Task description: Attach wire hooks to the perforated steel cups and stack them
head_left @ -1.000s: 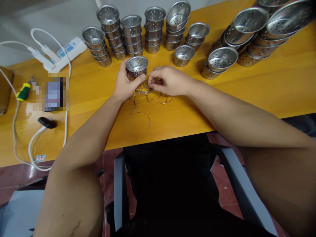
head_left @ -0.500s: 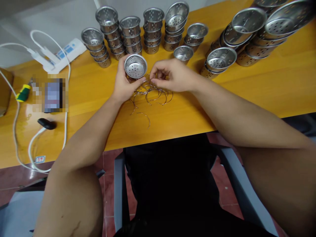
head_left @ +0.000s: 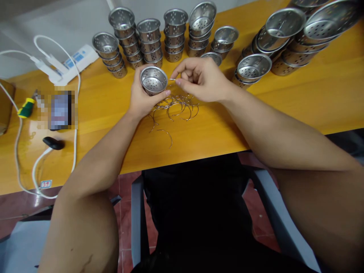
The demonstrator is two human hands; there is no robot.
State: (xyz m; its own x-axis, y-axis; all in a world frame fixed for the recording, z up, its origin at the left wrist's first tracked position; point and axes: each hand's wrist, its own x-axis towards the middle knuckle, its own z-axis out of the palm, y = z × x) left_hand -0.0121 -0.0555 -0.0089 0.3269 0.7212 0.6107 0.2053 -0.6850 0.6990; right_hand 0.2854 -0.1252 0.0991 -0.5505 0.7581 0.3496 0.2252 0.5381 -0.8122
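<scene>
My left hand (head_left: 139,99) is wrapped round a small perforated steel cup (head_left: 154,79), held just above the orange table with its mouth tilted toward me. My right hand (head_left: 201,79) pinches a thin curved wire handle (head_left: 172,79) between thumb and forefinger, its end right beside the cup's rim. Under both hands lies a loose pile of similar wire handles (head_left: 176,107), with a stray one (head_left: 166,134) nearer the table's front edge.
Stacks of the same steel cups (head_left: 148,40) line the back of the orange table (head_left: 313,98), with larger stacks lying tilted at the right (head_left: 287,41). At the left are a white power strip (head_left: 68,62) with cables, a yellow-green screwdriver (head_left: 26,107) and a small black object (head_left: 53,143).
Both hands rose from the wire pile. The left hand lifted and tilted the cup toward me. The right hand drew one wire out of the pile up to the cup's rim.
</scene>
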